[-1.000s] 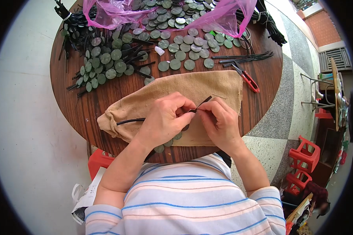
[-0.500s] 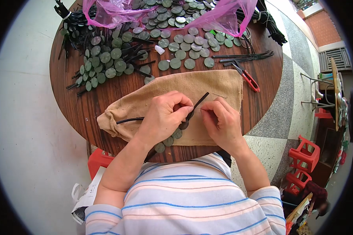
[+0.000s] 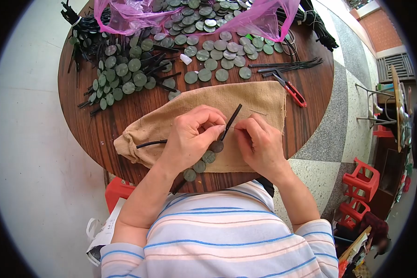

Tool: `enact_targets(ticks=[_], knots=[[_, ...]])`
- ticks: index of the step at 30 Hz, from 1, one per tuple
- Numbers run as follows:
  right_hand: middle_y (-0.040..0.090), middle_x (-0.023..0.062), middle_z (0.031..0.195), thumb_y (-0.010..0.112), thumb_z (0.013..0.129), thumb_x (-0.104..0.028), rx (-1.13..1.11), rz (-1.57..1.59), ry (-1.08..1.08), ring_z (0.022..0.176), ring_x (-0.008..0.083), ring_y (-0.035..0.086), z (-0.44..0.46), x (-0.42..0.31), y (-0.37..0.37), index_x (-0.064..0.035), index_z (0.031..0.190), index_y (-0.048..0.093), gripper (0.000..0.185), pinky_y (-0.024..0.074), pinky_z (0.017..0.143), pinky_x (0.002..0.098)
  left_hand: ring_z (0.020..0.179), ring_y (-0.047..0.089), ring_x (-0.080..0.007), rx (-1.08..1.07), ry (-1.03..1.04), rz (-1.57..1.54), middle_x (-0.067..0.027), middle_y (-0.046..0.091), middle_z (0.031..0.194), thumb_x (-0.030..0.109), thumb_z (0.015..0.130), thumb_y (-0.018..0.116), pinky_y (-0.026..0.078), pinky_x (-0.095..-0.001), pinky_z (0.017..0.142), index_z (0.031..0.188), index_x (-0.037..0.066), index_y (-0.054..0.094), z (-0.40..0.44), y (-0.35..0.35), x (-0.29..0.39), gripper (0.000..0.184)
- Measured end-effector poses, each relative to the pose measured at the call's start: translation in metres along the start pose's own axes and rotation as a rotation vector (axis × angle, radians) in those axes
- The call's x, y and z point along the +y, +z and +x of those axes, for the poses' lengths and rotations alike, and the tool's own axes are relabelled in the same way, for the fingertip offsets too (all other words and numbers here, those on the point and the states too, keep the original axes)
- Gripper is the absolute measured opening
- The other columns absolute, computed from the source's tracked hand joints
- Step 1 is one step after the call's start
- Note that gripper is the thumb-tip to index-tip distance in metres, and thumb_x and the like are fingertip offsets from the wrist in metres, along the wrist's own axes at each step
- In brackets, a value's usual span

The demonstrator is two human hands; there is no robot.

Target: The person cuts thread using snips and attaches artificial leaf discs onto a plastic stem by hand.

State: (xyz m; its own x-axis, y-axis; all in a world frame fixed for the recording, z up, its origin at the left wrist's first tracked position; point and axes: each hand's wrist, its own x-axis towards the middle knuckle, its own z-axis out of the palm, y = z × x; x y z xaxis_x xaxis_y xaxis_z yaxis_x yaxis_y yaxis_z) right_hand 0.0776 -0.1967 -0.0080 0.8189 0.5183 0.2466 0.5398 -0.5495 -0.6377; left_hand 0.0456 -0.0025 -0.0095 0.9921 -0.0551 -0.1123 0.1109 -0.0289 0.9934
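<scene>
Over the tan cloth (image 3: 180, 104), my left hand (image 3: 194, 134) pinches a black cord (image 3: 234, 116). Several round grey-green discs (image 3: 209, 157) hang in a row below the fingers, the lowest near the table edge. To the right, my right hand (image 3: 263, 143) has thumb and forefinger pressed together on a thin strand (image 3: 231, 128) that reaches toward the cord; needle or thread, I cannot tell which. A slim needle-like piece (image 3: 258, 112) lies on the cloth above that hand. Another black cord end (image 3: 151, 143) sticks out left of my left hand.
Loose discs (image 3: 221, 75) spread across the back of the round wooden table (image 3: 125, 160), beside a pink plastic bag (image 3: 264, 21). Disc-tipped black cords (image 3: 120, 69) are heaped at left. Red-handled snips (image 3: 295, 94) and black strips (image 3: 292, 67) lie at right. Red stools (image 3: 360, 180) stand beyond.
Both hands have shifted very slightly left. The upper end of the black cord has moved a little left and down and stands steeper, and the discs below show more clearly.
</scene>
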Motion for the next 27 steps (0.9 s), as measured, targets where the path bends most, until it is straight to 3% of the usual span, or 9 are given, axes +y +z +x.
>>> enact_targets(ticks=[6, 12, 15, 18, 24, 27], knots=[[0.058, 0.0098, 0.082, 0.067, 0.083, -0.005, -0.04, -0.037, 0.017, 0.069, 0.0309, 0.063, 0.003, -0.001, 0.0, -0.007, 0.091, 0.061, 0.011, 0.05, 0.058, 0.0405, 0.076, 0.055, -0.003, -0.082, 0.057, -0.035, -0.0055, 0.068, 0.108, -0.006, 0.09, 0.063, 0.046, -0.0189, 0.067, 0.094, 0.0, 0.068, -0.002, 0.0, 0.0, 0.009], [0.059, 0.0102, 0.083, 0.067, 0.083, -0.006, -0.057, -0.024, 0.016, 0.069, 0.0313, 0.063, 0.005, -0.001, -0.001, -0.0064, 0.091, 0.061, 0.01, 0.0504, 0.059, 0.0411, 0.077, 0.055, -0.0037, -0.118, 0.214, 0.086, -0.0062, 0.068, 0.107, -0.006, 0.09, 0.063, 0.047, -0.02, 0.069, 0.097, 0.0, 0.067, 0.001, -0.002, -0.003, 0.01], [0.059, 0.0106, 0.083, 0.066, 0.083, -0.006, -0.087, -0.066, 0.019, 0.07, 0.0317, 0.063, 0.008, -0.001, -0.002, -0.0058, 0.09, 0.059, 0.01, 0.0501, 0.059, 0.0414, 0.076, 0.056, -0.0039, -0.147, 0.161, -0.004, -0.0056, 0.069, 0.105, -0.005, 0.092, 0.062, 0.047, -0.0199, 0.068, 0.099, 0.0, 0.066, 0.002, -0.001, -0.005, 0.01], [0.059, 0.0107, 0.083, 0.066, 0.084, -0.006, -0.088, -0.064, 0.008, 0.07, 0.0318, 0.063, 0.009, -0.001, -0.001, -0.0056, 0.09, 0.058, 0.011, 0.0499, 0.059, 0.0416, 0.074, 0.057, -0.0045, -0.174, -0.018, -0.095, -0.0044, 0.069, 0.1, -0.003, 0.094, 0.061, 0.048, -0.0196, 0.066, 0.099, 0.002, 0.065, 0.004, -0.003, 0.003, 0.008], [0.058, 0.0108, 0.083, 0.066, 0.084, -0.007, -0.081, -0.006, 0.013, 0.07, 0.0317, 0.063, 0.007, -0.001, -0.001, -0.006, 0.09, 0.057, 0.011, 0.0496, 0.058, 0.0412, 0.067, 0.058, -0.0048, -0.084, -0.081, -0.171, 0.0, 0.064, 0.08, 0.001, 0.094, 0.06, 0.046, -0.0195, 0.06, 0.095, 0.002, 0.063, 0.008, -0.003, 0.0, 0.004], [0.058, 0.0109, 0.083, 0.066, 0.084, -0.006, -0.081, 0.028, 0.032, 0.07, 0.0317, 0.063, 0.006, -0.003, -0.002, -0.006, 0.09, 0.057, 0.011, 0.0494, 0.058, 0.0413, 0.067, 0.058, -0.0048, -0.05, -0.129, -0.169, -0.0002, 0.064, 0.082, 0.0, 0.095, 0.06, 0.047, -0.0193, 0.059, 0.094, 0.003, 0.062, 0.009, -0.001, 0.003, 0.004]])
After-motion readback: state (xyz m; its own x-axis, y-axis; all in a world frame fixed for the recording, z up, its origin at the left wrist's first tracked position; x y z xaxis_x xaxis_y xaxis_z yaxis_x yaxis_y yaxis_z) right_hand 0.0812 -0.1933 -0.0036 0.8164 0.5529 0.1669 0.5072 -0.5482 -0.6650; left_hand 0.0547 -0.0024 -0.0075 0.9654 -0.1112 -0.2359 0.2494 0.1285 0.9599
